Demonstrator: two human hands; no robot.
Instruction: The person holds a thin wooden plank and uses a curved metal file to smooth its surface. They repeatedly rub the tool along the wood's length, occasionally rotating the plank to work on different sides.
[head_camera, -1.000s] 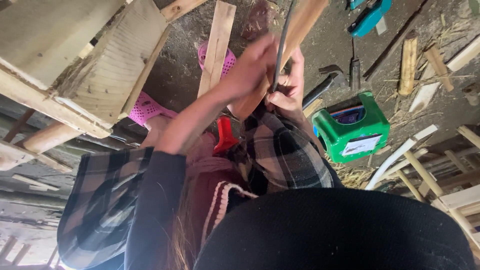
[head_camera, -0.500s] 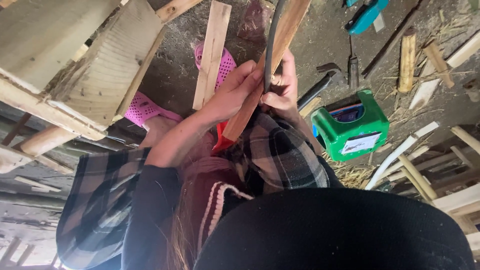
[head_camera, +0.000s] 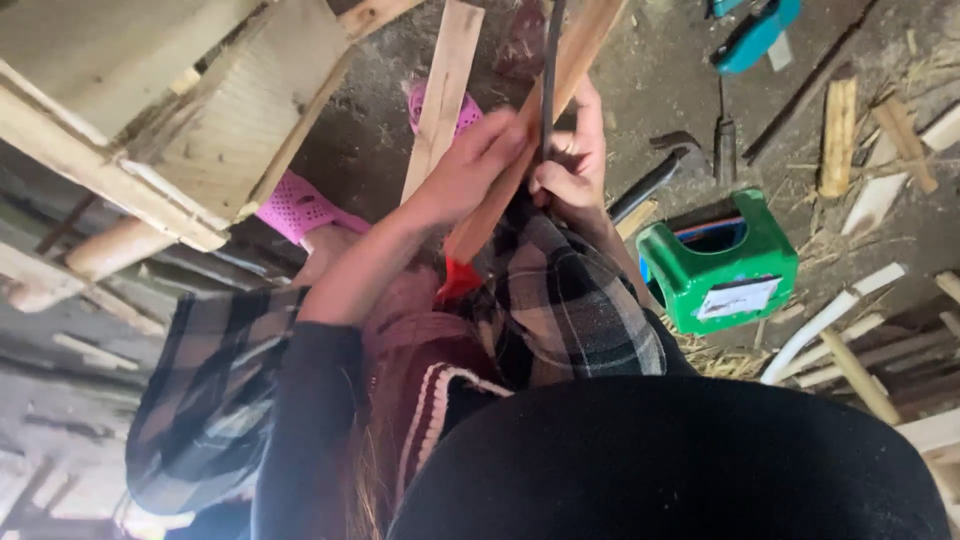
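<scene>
Head view shows both hands working one wooden slat (head_camera: 560, 95), held upright between the knees. Left hand (head_camera: 470, 170) wraps its fingers closed around the slat's middle; right hand (head_camera: 575, 165) is clamped on a dark curved blade (head_camera: 549, 70) lying against its edge. Cutting looks mid-course: the slat is whole. Another plank (head_camera: 445, 90) leans just left; a green stool (head_camera: 720, 265) stands right.

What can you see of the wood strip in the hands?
The wood strip is a long, flat, pale-brown slat of bare wood. It slants from the top edge down-left toward the lap, its lower end near something red. The left hand grips it from the left, the right hand from the right. A thin dark blade lies along its face, running out of frame.
</scene>
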